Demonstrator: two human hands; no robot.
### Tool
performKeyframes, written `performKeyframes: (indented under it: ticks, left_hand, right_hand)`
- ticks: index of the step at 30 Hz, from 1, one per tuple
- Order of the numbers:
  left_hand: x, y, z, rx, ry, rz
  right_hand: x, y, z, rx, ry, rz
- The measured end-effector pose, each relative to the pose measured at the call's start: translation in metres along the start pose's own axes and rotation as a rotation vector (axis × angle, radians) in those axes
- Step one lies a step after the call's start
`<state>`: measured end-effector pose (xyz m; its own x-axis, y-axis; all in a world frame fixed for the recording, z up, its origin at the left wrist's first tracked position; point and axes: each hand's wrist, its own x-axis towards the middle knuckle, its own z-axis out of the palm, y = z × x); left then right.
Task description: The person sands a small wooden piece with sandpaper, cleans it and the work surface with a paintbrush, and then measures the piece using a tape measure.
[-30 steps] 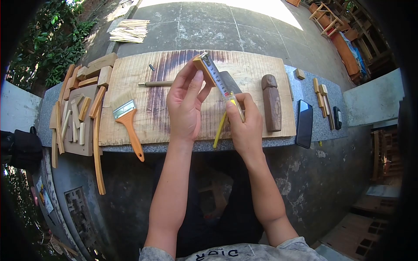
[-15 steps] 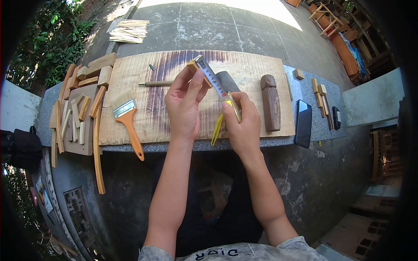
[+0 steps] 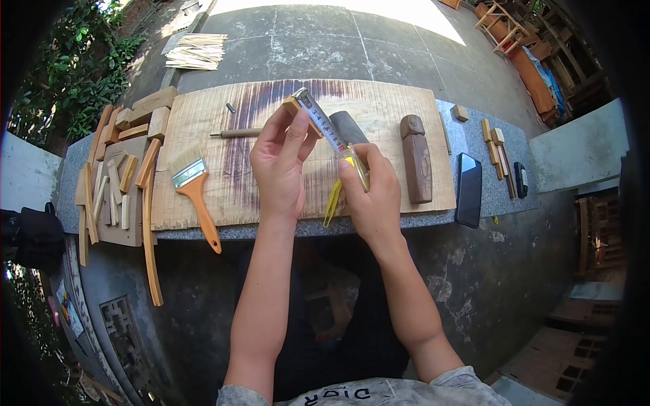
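Observation:
Above the wooden board (image 3: 237,193), my left hand (image 3: 281,166) is closed around a small wood block (image 3: 292,105), thumb pressed along its side. A tape measure's blade (image 3: 318,116) lies along the block, its metal hook over the far end. My right hand (image 3: 374,193) grips the tape measure (image 3: 357,166), whose clear-and-yellow case shows between thumb and fingers. From the case hangs a yellow strap (image 3: 332,204). Beneath the hands, a dark grey block (image 3: 348,127) is partly covered. A wooden-handled tool (image 3: 237,133) lies left of my left hand.
To the left lie a paintbrush (image 3: 196,196) and many wood offcuts (image 3: 128,172). On the right are a dark carved wood piece (image 3: 416,159), a phone (image 3: 468,189), small wood sticks (image 3: 497,145) and a black object (image 3: 521,180). Bundled thin sticks (image 3: 196,52) rest on the floor beyond.
The whole view has shifted slightly, so things sit a little further left. Both hands keep their holds on the block and the tape measure, with the blade still extended.

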<state>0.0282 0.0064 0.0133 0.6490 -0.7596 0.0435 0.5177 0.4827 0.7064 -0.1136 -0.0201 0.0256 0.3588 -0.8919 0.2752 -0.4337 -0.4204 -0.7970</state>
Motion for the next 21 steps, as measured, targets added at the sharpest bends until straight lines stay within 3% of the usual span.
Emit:
performKeyframes:
  ticks: [21]
  left_hand:
    - [-0.0013, 0.0021, 0.0008, 0.020, 0.002, 0.007]
  right_hand:
    - [-0.0002, -0.0010, -0.0003, -0.016, -0.006, 0.002]
